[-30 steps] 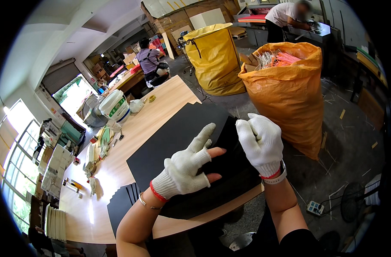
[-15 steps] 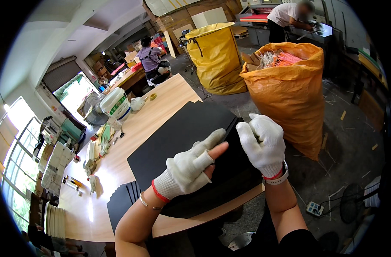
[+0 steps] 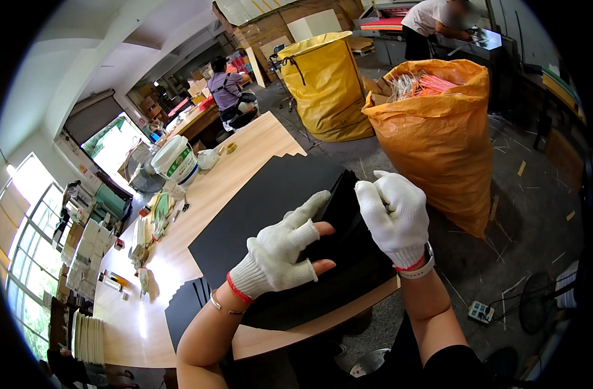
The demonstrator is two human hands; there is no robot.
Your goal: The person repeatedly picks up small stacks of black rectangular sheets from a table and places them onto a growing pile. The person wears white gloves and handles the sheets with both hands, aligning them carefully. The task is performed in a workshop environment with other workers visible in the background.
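Black sheets lie in a large stack on the wooden table in front of me, with their stepped right edges by my hands. My left hand, in a white knit glove that leaves the thumb and one fingertip bare, rests over the stack with its fingers apart. At the right edge of the stack, my right hand is closed, its gloved fingers curled in. Whatever it grips, if anything, is hidden. A smaller fanned group of black sheets lies to the left, partly behind my left forearm.
The wooden table carries a white bucket, a tape roll and small tools. Beyond its right side stand an orange sack of scraps and a yellow sack. A power strip lies on the floor. Two people work farther back.
My left hand has shifted slightly left, and its bare thumb and fingertip have spread apart. My right hand, still closed, has moved a little to the left.
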